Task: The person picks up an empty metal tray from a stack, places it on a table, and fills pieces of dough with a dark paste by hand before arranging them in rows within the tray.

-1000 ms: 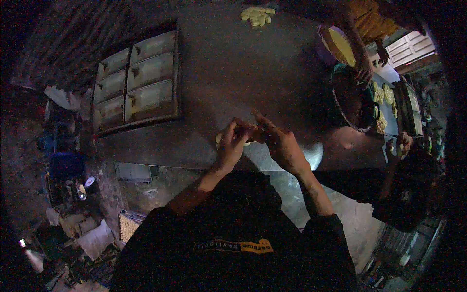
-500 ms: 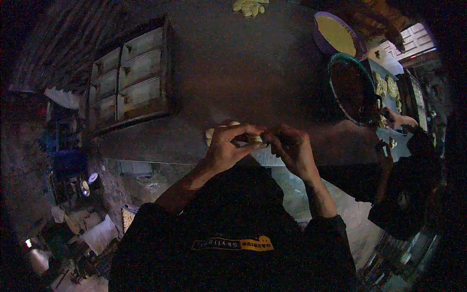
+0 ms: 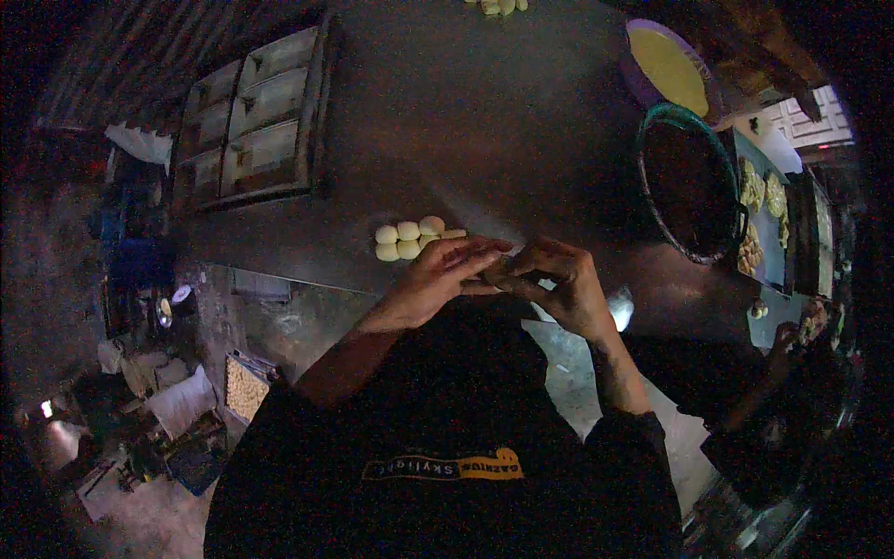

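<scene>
One broad, dark table (image 3: pixel 484 121) carries a six-compartment tray (image 3: pixel 265 98) at left; near its front edge, the left hand (image 3: pixel 424 289) and right hand (image 3: pixel 570 279) meet, fingers (image 3: pixel 473 252) bent inward, their grip impossible to tell. Pale dough balls (image 3: pixel 408 249) sit in two touching rows, partly behind the left hand, where a careless sweep in dim light could dent or scatter them.

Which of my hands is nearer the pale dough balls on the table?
Left. Your left hand is close by the dough balls, at their lower right; your right hand is farther off to the right.
</scene>
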`<state>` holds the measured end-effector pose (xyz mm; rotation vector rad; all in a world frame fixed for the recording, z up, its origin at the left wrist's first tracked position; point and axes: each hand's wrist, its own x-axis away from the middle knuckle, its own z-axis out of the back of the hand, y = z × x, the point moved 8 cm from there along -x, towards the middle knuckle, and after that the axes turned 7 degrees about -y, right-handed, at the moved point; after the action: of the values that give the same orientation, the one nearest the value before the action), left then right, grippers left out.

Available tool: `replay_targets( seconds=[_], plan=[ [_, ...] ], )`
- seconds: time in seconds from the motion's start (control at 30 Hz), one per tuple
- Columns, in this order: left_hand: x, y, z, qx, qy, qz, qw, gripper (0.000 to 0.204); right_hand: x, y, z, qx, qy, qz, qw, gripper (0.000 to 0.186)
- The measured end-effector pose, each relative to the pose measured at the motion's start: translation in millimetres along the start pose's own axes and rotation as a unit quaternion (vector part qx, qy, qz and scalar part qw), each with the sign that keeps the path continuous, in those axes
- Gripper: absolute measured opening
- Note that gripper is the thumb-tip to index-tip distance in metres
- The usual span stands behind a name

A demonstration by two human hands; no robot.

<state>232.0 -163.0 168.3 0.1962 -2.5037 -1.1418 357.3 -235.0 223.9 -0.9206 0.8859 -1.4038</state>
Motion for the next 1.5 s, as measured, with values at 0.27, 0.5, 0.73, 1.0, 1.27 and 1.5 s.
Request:
replay_targets(
  seconds=[0.27, 0.5, 0.73, 1.0, 1.27, 1.5],
  plan=[
    [17, -24, -2, -0.323, 0.066, -0.063, 0.942, 0.035, 8, 10, -21, 0.055, -0.066, 0.004, 0.996, 0.026],
    [38, -87, 80, -0.179, 0.238, -0.001, 0.955, 0.029, 20, -18, -79, 0.285, -0.093, 0.226, 0.927, 0.040],
    [47, -66, 119, -0.507, 0.304, -0.140, 0.794, 0.047, -67, 145, -104, 0.061, -0.174, -0.003, 0.983, 0.041],
    [81, -4, 133, -0.443, 0.264, -0.068, 0.854, 0.063, -97, 135, -105, 0.207, -0.051, 0.042, 0.976, 0.025],
    [58, -21, 135, -0.719, 0.183, -0.083, 0.665, 0.073, -93, 95, -115, 0.471, -0.083, 0.213, 0.852, 0.037],
    [42, -12, 140, -0.729, 0.186, 0.005, 0.658, 0.063, -102, 114, -175, 0.568, -0.143, 0.177, 0.791, 0.042]
  ],
)
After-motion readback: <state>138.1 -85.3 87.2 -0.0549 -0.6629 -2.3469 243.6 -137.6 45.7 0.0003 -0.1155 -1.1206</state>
